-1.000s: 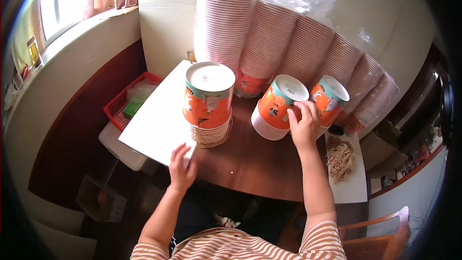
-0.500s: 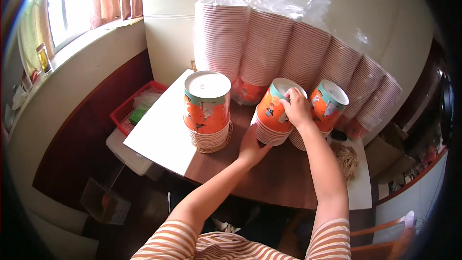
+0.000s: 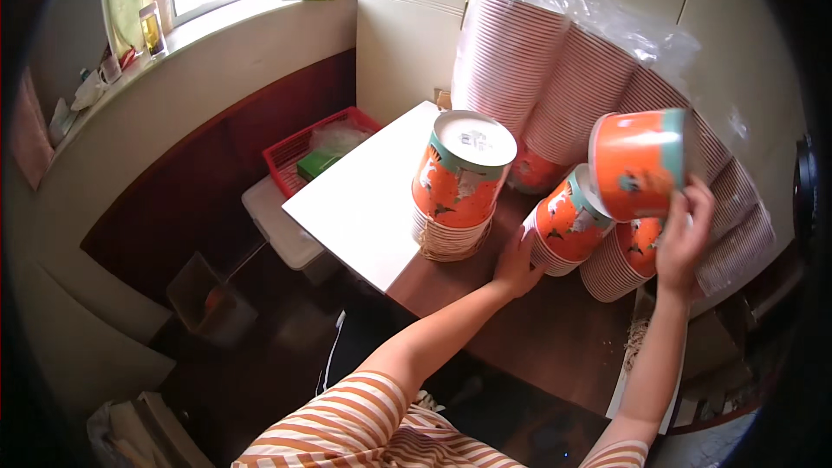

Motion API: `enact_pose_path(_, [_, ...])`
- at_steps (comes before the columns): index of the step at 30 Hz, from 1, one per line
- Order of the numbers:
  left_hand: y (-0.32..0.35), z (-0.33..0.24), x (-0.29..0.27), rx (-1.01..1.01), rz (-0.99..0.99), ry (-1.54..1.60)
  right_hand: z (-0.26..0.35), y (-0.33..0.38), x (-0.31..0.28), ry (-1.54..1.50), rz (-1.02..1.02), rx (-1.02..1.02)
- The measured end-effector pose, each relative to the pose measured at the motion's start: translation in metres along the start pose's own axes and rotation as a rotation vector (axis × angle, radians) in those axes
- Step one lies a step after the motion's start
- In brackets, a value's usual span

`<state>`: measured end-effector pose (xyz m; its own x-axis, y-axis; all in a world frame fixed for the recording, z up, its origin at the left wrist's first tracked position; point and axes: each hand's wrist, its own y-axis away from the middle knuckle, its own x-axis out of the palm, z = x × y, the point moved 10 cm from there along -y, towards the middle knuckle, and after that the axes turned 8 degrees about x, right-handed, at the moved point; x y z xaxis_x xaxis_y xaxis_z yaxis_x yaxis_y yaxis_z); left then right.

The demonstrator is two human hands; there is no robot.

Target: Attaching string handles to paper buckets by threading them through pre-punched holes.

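Holding cup (image 3: 637,165): step judged as handling one cup apart from the stacks; next move likely calls for firm grip and controlled tilt.
Cup place: aloft, overlapping middle stack (image 3: 562,224) and right stack (image 3: 611,273) in view; contact impossible to tell.
Cup axis: tipped sideways, nearly level across view; green-banded base end pointing right, mouth left.
Right hand (image 3: 682,238): closed on cup near base end.
Left hand (image 3: 518,269): against near side of middle stack; cannot tell whether gripping.
Left stack (image 3: 459,195): base up, twine (image 3: 451,249) round lower rims.
Behind: wrapped stacks (image 3: 511,52).
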<state>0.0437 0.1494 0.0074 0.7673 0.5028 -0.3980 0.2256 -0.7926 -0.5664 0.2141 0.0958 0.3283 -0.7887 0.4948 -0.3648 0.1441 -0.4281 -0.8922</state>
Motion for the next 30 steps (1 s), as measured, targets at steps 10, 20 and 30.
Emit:
enact_pose_path(10, [0.033,-0.118,-0.072,0.016,0.197,0.69,-0.122,0.236,-0.037,0.453,0.476,0.497])
enact_pose_path(20, [0.025,-0.119,-0.102,-0.023,0.351,0.271,-0.129,0.288,-0.01,-0.848,0.198,1.237])
enact_pose_path(30, [0.024,-0.066,-0.088,-0.352,0.445,0.525,-0.093,0.221,0.047,-0.47,0.541,0.962])
